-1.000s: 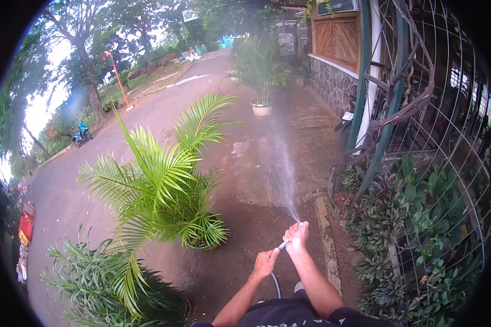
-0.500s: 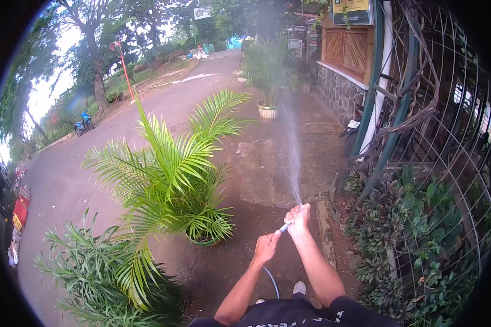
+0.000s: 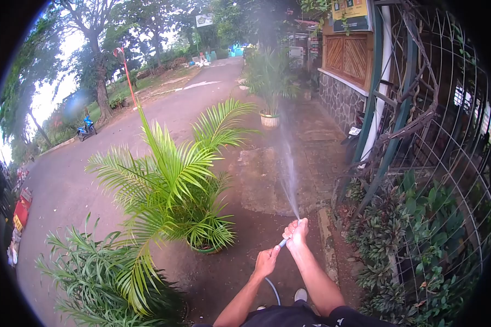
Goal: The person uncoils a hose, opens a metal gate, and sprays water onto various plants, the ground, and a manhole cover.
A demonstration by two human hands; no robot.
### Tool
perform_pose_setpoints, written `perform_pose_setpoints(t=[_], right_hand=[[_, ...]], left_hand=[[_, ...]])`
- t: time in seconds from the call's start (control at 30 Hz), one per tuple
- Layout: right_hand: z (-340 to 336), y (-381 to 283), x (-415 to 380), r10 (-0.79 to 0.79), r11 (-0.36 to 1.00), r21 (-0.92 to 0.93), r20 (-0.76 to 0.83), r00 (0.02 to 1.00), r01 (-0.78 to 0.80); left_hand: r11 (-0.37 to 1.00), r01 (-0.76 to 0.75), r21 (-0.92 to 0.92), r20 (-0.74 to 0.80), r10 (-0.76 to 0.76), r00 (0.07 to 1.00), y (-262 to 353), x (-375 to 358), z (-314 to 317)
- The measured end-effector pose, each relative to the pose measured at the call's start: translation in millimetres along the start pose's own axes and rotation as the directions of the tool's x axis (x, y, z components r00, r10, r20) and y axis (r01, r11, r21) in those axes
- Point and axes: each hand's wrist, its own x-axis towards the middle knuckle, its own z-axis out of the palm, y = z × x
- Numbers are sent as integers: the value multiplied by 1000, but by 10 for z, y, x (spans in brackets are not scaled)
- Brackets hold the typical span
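Note:
Water sprays forward from the end of a light blue hose (image 3: 274, 288), fanning into mist near the far potted palm (image 3: 269, 119). My right hand (image 3: 296, 231) is closed round the hose's front end, where the jet comes out. Just behind and to the left, my left hand (image 3: 267, 260) grips the same hose, which hangs down below it toward my feet. A large potted palm (image 3: 180, 174) stands left of my hands, its fronds apart from them.
A leafy plant (image 3: 98, 272) is at the lower left. On the right are a wire fence (image 3: 447, 163), shrubs (image 3: 379, 234) and green posts. Farther off, a blue motorbike (image 3: 85, 128) stands beside the road (image 3: 65, 174), and a stone-based wall (image 3: 338, 101) is at the right.
Both hands and the hose end sit slightly lower in view, as does most of the scene. The spray still runs, with its stream a little wider near the hose end.

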Motion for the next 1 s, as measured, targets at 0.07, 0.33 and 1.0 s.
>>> perform_pose_setpoints(t=[0.07,0.33,1.0], right_hand=[[30,-39,-65,-7,1000,-2,-3,1000,7],[83,-126,-133,-34,999,0,19,999,34],[-16,-24,-173,34,999,-27,35,999,-33]], left_hand=[[1000,-4,2,2,4,1000,-3,-2,18],[1000,-24,18,-5,25,1000,132,-28,16],[999,1,37,-25,0,1000,20,-178,36]])
